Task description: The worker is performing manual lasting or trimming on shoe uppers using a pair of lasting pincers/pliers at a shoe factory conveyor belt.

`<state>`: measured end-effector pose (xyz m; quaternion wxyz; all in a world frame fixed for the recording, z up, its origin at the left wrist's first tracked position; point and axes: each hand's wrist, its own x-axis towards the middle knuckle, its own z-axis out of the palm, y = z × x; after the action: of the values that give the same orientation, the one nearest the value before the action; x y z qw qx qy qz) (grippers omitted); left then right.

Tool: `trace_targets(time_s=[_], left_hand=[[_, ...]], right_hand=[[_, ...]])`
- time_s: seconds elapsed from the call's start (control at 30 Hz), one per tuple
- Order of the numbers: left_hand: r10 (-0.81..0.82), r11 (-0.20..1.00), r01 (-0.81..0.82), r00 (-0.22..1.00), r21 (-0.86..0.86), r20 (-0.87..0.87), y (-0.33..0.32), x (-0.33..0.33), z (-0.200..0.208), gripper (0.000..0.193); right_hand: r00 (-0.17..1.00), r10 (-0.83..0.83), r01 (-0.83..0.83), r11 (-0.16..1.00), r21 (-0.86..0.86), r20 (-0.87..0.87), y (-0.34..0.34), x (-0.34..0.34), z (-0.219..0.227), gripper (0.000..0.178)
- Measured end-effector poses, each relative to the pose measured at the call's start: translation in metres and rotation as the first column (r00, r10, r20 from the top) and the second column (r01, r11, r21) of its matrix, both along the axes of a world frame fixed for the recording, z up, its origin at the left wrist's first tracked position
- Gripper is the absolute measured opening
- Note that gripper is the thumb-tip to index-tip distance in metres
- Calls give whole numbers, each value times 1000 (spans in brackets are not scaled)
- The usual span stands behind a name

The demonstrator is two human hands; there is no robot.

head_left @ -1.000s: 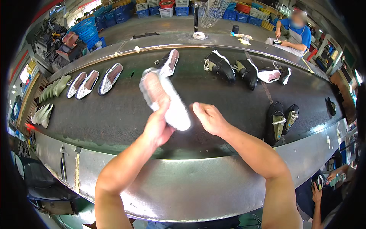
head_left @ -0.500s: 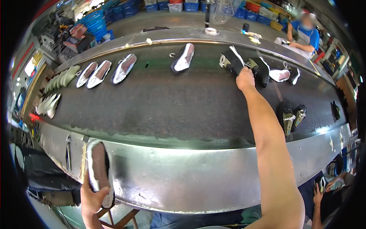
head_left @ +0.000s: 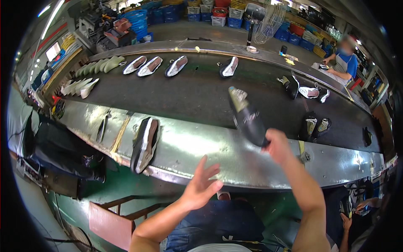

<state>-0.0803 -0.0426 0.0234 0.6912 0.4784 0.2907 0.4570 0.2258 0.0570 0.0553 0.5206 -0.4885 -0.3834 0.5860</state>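
My right hand (head_left: 279, 145) grips one end of a black shoe (head_left: 249, 122). The shoe is held tilted above the near edge of the dark belt, its olive, patterned end pointing away from me; motion blurs it slightly. Over the front of the metal ledge (head_left: 201, 147), my left hand (head_left: 202, 185) holds nothing, its fingers apart. To its left, a dark shoe with white edging and a brownish underside (head_left: 145, 145) rests by itself on the ledge, lying on its side.
Across the dark belt (head_left: 189, 98) stand several white-edged shoes (head_left: 150, 66), green shoe-shaped pieces (head_left: 100, 66) at far left, and black shoes (head_left: 310, 125) at right. A person in blue (head_left: 342, 67) sits beyond. Another person's hands (head_left: 352, 212) hold a shoe at lower right.
My left hand has let go of the brown-bottomed shoe, now on the ledge, and moved right. My right hand has drawn the black shoe from the belt's far side toward me. The view has shifted.
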Motion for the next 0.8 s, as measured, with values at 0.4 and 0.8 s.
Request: trace_targets(time_s=[0.4,0.8], left_hand=[[-199,924,214,977,-318,79,-164,-43,-82,85],[376,785,422,258,454,-890,-244,74,-129,81]], right_hand=[[354,108,-529,842,104,929,-371,-34,-122,48],[127,284,-493,849,-188,950,-488,5,-113,59]])
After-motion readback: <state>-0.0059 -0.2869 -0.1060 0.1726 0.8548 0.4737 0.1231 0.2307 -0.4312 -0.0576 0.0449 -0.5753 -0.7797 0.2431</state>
